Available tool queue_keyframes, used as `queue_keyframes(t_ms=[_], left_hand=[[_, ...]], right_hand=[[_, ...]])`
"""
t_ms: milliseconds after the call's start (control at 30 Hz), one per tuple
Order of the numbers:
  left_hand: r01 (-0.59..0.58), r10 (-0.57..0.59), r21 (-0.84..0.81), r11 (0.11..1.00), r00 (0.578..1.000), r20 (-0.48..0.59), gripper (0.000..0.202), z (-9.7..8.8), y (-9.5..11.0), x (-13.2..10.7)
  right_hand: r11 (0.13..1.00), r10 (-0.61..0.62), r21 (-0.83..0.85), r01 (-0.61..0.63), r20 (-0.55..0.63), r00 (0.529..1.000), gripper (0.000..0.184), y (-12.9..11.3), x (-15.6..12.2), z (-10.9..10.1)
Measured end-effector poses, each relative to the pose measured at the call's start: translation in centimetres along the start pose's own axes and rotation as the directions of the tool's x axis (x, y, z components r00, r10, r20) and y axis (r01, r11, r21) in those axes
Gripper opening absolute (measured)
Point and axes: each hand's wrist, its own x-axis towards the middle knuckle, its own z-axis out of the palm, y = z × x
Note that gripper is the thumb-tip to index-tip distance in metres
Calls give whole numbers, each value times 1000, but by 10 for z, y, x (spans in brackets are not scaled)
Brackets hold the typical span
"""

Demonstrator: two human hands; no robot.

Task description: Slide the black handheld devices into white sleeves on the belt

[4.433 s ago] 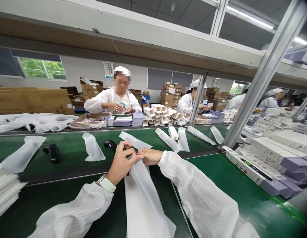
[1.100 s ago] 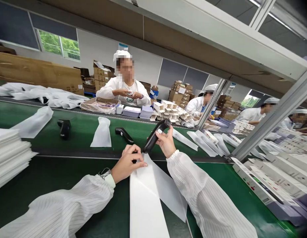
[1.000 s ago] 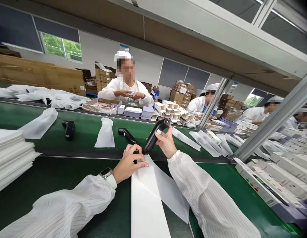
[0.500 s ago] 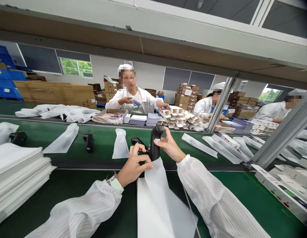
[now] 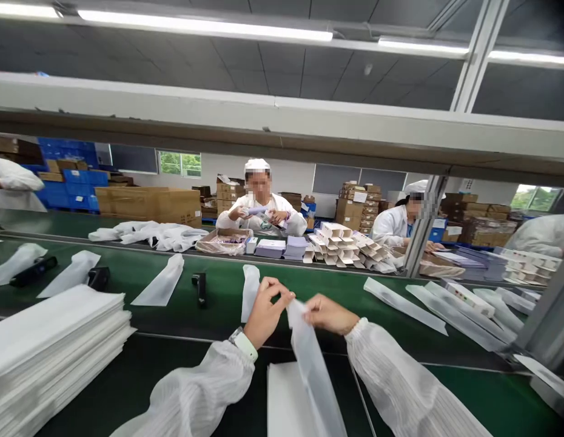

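A translucent white wrapping sheet (image 5: 313,358) stands in a long narrow fold in front of me, its top end raised. My left hand (image 5: 268,312) pinches the top left of this sheet between thumb and fingers. At the upper right edge, my right hand (image 5: 331,314) grips it with fingers closed. No black device shows between my hands; whether one is inside the fold I cannot tell. Flat white sheets (image 5: 285,397) lie on the green surface below, partly under the fold's lower end.
A tall stack of white sheets (image 5: 59,346) stands at left. On the green belt (image 5: 227,267) lie a black handheld device (image 5: 199,288), a wrapped piece (image 5: 161,280) and several more wrapped pieces at right. A metal post (image 5: 427,224) rises at right. Co-workers sit across, near small open boxes (image 5: 332,240).
The black device that was upright between my hands is out of sight. The sheet is now folded narrow, with both hands at its top. My view has tilted up, showing ceiling lights.
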Motion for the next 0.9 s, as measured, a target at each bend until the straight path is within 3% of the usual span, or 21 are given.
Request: queue_keyframes(t_ms=[33,67,100,133,167,200,233,267,367,467,567,633,667,733,800,900], left_hand=[[9,-9,3,1000,1000,-5,18,-1,-3,-4],[19,-20,23,1000,1000,10,20,-2,-6,-10],[26,-29,62,998,998,52,22,-4,-9,-18],[24,-38,120,993,992,119,22,-6,-13,-27],[10,-49,187,982,978,202,21,-7,-16,-36],[-15,-59,248,969,956,289,21,-9,-19,-45],[-36,-75,296,955,932,354,23,-10,-22,-52],[-47,-94,329,943,912,398,26,-11,-25,-58],[-39,-140,365,930,881,451,24,-11,-29,-64],[-44,-152,362,931,856,495,16,-9,-31,-62],[-21,-168,347,938,846,506,13,-8,-31,-59],[-8,-177,338,941,840,513,13,-9,-32,-59],[-6,-178,335,942,838,516,13,-9,-32,-59],[-4,-175,327,945,839,515,14,-9,-33,-59],[8,-173,316,949,850,497,16,-9,-35,-59],[56,-179,279,959,881,439,20,-9,-39,-58]], right_hand=[[997,-74,5,76,-150,986,29,-2,1,-8],[987,-154,-12,159,-325,933,30,-5,1,-19],[972,-228,-69,224,-497,837,33,-8,-1,-33],[953,-302,-189,236,-635,711,37,-12,-4,-49],[923,-379,-336,185,-718,584,40,-15,-8,-66],[872,-456,-484,76,-745,487,44,-16,-13,-83],[804,-520,-593,-47,-739,428,47,-14,-19,-98],[735,-562,-660,-156,-722,404,48,-10,-24,-110],[639,-566,-703,-312,-704,429,41,13,-33,-125],[545,-558,-733,-406,-679,477,33,36,-27,-110],[344,-549,-818,-461,-574,607,37,44,-8,-81],[285,-477,-859,-425,-512,715,40,49,8,-62],[334,-436,-856,-393,-510,741,42,52,15,-54],[501,-378,-798,-336,-550,744,45,60,25,-43],[648,-367,-705,-289,-621,693,42,66,29,-40],[744,-394,-623,-242,-702,594,45,60,21,-45]])
